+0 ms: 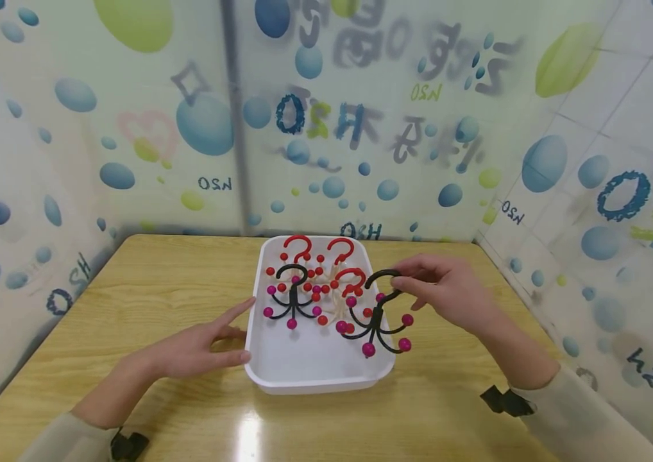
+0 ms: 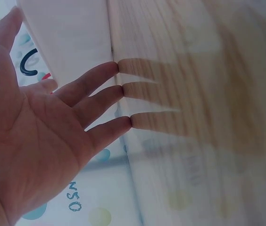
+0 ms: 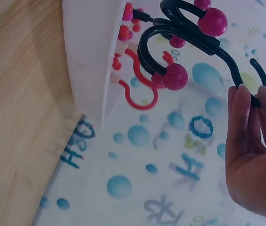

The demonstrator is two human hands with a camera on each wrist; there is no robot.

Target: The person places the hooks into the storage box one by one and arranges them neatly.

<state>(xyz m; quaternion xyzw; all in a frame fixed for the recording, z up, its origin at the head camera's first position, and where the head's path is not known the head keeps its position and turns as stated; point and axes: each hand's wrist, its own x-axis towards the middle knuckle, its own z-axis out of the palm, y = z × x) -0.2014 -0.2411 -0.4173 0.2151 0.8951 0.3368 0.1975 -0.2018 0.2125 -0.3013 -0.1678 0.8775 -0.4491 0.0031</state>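
My right hand (image 1: 448,289) pinches the top of a black multi-armed hook (image 1: 377,317), whose curved arms end in magenta balls. It hangs over the right side of a white tray (image 1: 315,359). In the right wrist view, thumb and fingertips grip the black hook (image 3: 218,47) near its bend. My left hand (image 1: 199,350) touches the tray's left rim with spread, straight fingers; its palm shows in the left wrist view. A second black hook (image 1: 294,292) with magenta balls stands in the tray. Behind it are several red-topped hooks (image 1: 299,244) with pale arms and red balls.
The tray sits on a wooden table (image 1: 176,282). Patterned wall sheets with printed bubbles (image 1: 205,125) and lettering enclose the back and both sides. Black straps (image 1: 508,401) show at the sleeves. Light reflects off the table in front of the tray.
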